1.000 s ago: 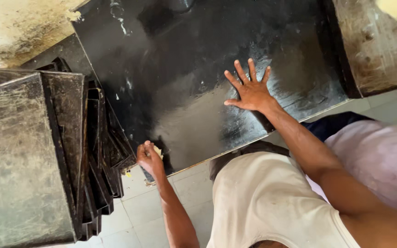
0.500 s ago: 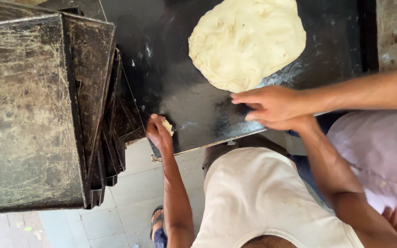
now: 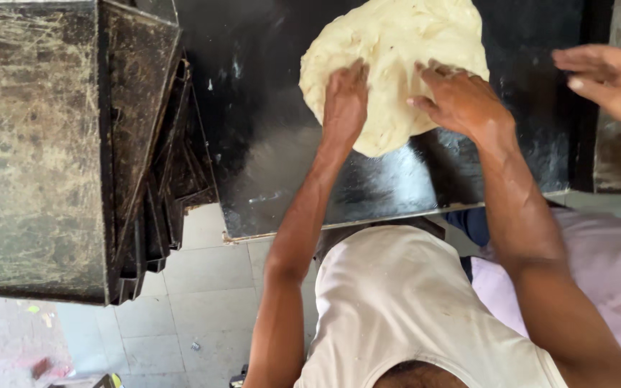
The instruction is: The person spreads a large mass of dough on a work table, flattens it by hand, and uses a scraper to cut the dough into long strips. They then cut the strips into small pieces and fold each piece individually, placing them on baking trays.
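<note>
Both hands, left hand (image 3: pixel 344 100) and right hand (image 3: pixel 461 100), have moved onto one dough sheet (image 3: pixel 393 65), fingers spread flat.

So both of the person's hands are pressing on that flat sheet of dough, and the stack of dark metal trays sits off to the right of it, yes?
Not quite. The head view shows the left hand and right hand on the dough sheet, but the stack of dark trays sits to the left of it, not the right.
</note>
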